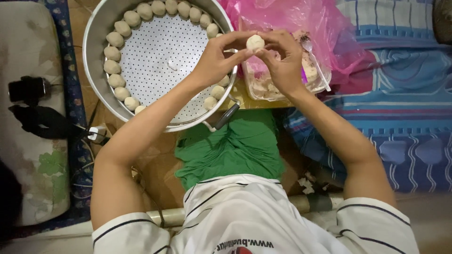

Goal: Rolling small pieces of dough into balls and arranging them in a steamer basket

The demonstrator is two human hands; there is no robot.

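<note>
Pinched between the fingertips of both hands, a small pale dough ball [255, 42] is held in the air over the right edge of a round steamer tray [162, 56] and just beside a clear tub [263, 87] of filling. The left hand [219, 59] is closed on the ball from the left, thumb and fingers curled around its side; the right hand [282, 61] is closed on it from the right in the same way, so each grip is nearly shut with only the ball between. The ball looks soft, light and easily dented, and probably a little tacky, so it is best taken by the sides with light fingertip pressure and not squeezed across the middle. A ring of similar balls [113, 66] is laid along the inner wall of the perforated tray, touching or nearly touching one another, while the tray's middle holds none. A metal spoon [314, 59] is leaned in the tub, its handle pointing toward the lower right, and a pink plastic bag [301, 19] is bunched behind the tub. A green cloth [230, 150] is spread below the tray, over the person's lap, and a striped blue mat [405, 117] is seen at the right.
</note>
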